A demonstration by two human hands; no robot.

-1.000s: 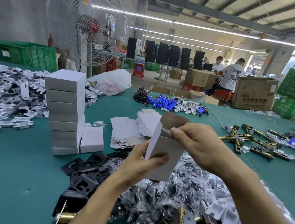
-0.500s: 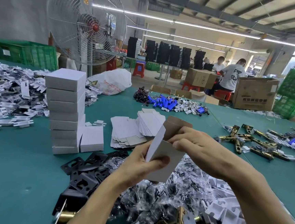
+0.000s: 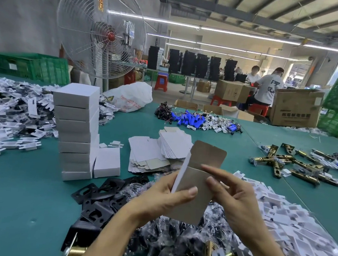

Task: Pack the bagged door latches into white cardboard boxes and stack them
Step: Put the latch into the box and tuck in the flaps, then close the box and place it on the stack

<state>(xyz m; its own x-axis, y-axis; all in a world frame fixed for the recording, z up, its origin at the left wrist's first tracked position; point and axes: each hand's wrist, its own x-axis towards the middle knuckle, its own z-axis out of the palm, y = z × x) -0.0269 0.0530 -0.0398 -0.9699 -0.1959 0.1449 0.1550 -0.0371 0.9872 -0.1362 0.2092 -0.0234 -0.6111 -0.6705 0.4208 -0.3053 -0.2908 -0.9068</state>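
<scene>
Currently left hand is gripping a white box, top flap standing open; right hand is touching its face, grasp unclear. Next, probably: loading bagged latches.

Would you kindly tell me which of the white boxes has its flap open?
The box in the left hand, its flap raised; the stacked boxes and the one beside them are closed.

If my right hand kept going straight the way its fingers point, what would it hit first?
The open cardboard box that the left hand holds: the right hand fingers point straight at it, probably touching.
</scene>
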